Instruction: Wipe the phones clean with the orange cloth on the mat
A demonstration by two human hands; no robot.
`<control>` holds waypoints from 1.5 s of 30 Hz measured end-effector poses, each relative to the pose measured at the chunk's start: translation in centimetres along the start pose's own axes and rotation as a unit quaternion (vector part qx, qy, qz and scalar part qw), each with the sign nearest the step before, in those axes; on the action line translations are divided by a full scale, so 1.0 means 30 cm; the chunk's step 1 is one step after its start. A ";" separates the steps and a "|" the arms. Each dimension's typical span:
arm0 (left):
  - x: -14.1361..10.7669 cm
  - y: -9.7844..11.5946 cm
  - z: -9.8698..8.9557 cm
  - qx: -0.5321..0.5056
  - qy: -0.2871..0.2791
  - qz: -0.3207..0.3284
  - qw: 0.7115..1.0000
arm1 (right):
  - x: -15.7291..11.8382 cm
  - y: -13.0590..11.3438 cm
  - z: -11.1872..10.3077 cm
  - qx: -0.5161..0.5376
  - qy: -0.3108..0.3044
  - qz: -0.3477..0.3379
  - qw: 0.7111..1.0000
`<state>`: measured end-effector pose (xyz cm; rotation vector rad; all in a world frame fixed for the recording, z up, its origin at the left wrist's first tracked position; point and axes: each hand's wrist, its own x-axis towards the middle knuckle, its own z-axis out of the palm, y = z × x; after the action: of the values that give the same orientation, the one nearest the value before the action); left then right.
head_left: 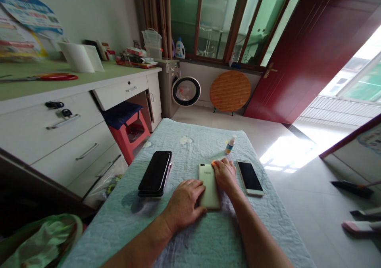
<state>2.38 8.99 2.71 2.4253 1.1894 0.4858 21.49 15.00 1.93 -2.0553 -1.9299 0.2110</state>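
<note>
A gold smartphone (209,188) marked "honor" lies face down on the cloth-covered table. My left hand (187,198) steadies it from the left, fingers over its back and thumb by the lower edge. At the phone's upper right corner, my right hand (225,173) has its fingers closed on a small orange thing (213,163), mostly hidden under the fingertips. To the right rests a white-framed smartphone (250,178), screen up. On the left is a stack of phones with a black smartphone (156,171) on top. A small spray bottle (230,144) stands beyond my right hand.
The pale blue quilted cloth (169,137) covers the table. Along the left runs a white desk (89,113) with a paper roll (79,57) and red-handled scissors (58,77). A red stool (129,133) is under it. A green-rimmed basket (77,224) sits at lower left.
</note>
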 end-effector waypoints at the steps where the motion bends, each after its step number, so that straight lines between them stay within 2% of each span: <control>1: 0.000 0.000 0.000 0.000 0.000 0.001 1.000 | -0.001 0.000 -0.004 -0.003 -0.003 0.005 1.000; 6: -0.004 0.000 0.003 0.002 -0.002 0.004 1.000 | -0.004 0.008 -0.019 -0.022 -0.020 0.020 0.999; 16: 0.001 -0.002 -0.003 -0.002 -0.009 0.017 1.000 | -0.057 0.027 -0.074 -0.011 -0.078 -0.017 0.997; 22: -0.003 -0.012 0.013 0.005 -0.003 0.022 1.000 | -0.151 0.037 -0.098 0.021 -0.099 -0.033 0.994; 29: -0.006 -0.005 0.016 0.013 0.009 0.016 1.000 | -0.290 0.042 -0.112 0.062 -0.092 -0.040 0.993; 35: -0.007 0.000 0.011 0.017 0.007 0.013 1.000 | -0.357 0.043 -0.130 0.066 -0.102 -0.054 0.991; 39: -0.006 -0.003 0.006 0.016 0.003 0.017 1.000 | -0.365 0.042 -0.153 0.058 -0.123 -0.068 0.988; 42: -0.006 -0.004 0.000 0.013 -0.003 0.017 1.000 | -0.338 0.049 -0.169 0.068 -0.143 -0.083 0.984; 45: -0.006 -0.004 -0.005 0.010 -0.011 0.016 1.000 | -0.289 0.051 -0.167 0.081 -0.120 -0.080 0.986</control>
<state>2.11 8.94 2.74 2.4636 1.1523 0.4589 23.84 5.72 5.22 -1.8316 -2.1269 0.5822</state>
